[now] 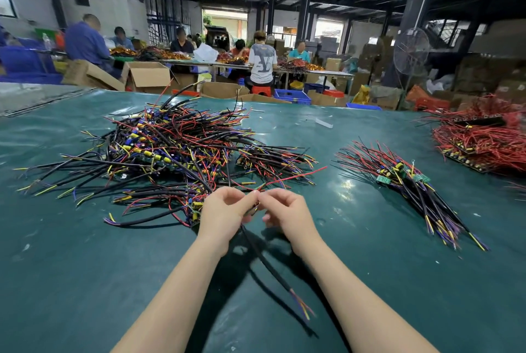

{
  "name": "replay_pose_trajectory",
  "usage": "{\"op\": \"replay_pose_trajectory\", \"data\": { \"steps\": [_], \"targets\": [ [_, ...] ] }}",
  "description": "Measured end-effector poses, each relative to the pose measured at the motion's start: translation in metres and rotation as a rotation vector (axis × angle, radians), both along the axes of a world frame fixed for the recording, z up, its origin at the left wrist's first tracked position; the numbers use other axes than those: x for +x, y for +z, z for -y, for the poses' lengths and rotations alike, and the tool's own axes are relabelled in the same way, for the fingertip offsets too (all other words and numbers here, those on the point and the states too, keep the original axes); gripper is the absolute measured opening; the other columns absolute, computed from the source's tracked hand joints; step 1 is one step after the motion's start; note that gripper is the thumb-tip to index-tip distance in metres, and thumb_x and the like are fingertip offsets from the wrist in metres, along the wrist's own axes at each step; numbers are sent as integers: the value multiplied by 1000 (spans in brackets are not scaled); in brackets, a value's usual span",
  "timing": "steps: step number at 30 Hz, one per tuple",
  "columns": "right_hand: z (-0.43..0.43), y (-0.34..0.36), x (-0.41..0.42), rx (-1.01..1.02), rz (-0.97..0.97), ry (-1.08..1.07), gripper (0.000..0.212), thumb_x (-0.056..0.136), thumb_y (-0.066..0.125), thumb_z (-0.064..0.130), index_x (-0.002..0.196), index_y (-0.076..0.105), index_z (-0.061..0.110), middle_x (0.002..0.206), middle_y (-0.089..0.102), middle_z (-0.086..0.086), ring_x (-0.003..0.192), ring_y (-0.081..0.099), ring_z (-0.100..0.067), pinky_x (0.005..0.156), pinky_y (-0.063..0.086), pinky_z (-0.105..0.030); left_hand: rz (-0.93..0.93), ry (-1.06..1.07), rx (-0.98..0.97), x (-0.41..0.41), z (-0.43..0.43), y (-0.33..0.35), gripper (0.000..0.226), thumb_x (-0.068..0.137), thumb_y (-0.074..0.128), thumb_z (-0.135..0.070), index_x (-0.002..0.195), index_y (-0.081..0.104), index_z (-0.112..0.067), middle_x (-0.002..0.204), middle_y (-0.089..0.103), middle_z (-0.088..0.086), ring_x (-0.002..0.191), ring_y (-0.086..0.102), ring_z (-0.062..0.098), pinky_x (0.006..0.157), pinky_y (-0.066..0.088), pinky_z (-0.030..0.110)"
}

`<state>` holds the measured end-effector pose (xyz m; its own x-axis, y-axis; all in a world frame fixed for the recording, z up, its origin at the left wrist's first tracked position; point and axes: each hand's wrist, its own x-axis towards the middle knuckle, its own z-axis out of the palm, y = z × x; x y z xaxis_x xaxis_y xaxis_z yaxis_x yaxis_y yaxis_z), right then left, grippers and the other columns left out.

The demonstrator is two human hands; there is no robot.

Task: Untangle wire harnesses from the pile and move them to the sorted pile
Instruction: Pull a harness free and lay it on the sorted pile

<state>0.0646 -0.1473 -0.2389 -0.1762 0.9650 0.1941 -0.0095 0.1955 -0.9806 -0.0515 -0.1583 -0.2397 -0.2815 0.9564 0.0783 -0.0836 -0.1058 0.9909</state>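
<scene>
A big tangled pile of wire harnesses [170, 147] in black, red, yellow and purple lies on the green table, left of centre. A neat sorted pile [410, 187] lies at the right, its black cables fanned toward me. In front of the tangled pile my left hand [225, 213] and my right hand [284, 213] meet fingertip to fingertip. Both pinch one wire harness [264, 261], whose black cable hangs down toward me and ends in loose coloured leads. Its thin red wire [299, 176] runs off to the right past my fingers.
A heap of red-wired harnesses [484, 136] sits at the far right edge of the green table [85, 267]. A smaller bundle [273, 159] lies beside the tangled pile. Behind the table, several people sit at benches among cardboard boxes, and a standing fan [411, 51] stands nearby.
</scene>
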Motion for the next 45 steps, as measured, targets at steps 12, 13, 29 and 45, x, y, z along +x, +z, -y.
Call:
{"op": "replay_pose_trajectory", "data": {
  "steps": [12, 13, 29, 45],
  "targets": [
    [-10, -4, 7, -115, -351, -13, 19, 86, 52, -7, 72, 60, 2, 53, 64, 2, 49, 61, -8, 56, 55, -19, 227, -212, -79, -1, 3, -2, 18, 76, 65, 12, 84, 63, -5, 70, 64, 8, 55, 64, 12, 57, 54, 19],
    [-9, -4, 7, -116, -349, -23, 20, 87, 51, -7, 71, 60, 2, 52, 63, 2, 48, 60, -8, 55, 55, -19, 190, -206, -77, 0, 3, -3, 21, 75, 66, 11, 86, 64, -7, 69, 64, 6, 56, 64, 12, 61, 54, 20],
    [-6, -6, 0, -3, -138, -183, 23, 82, 57, -9, 72, 61, 11, 66, 52, -8, 63, 47, -20, 58, 44, -30, 318, -423, -159, 4, 6, 3, 9, 85, 58, 3, 82, 65, -2, 73, 69, 7, 61, 69, 15, 54, 56, 21],
    [-2, -5, -9, -30, -120, -63, 21, 92, 41, -8, 86, 59, 1, 55, 42, -3, 38, 42, 2, 43, 40, -10, 52, -238, -332, 11, 6, 9, 23, 87, 46, -8, 68, 56, -13, 53, 56, -2, 37, 48, 4, 35, 28, 10]
  ]
}}
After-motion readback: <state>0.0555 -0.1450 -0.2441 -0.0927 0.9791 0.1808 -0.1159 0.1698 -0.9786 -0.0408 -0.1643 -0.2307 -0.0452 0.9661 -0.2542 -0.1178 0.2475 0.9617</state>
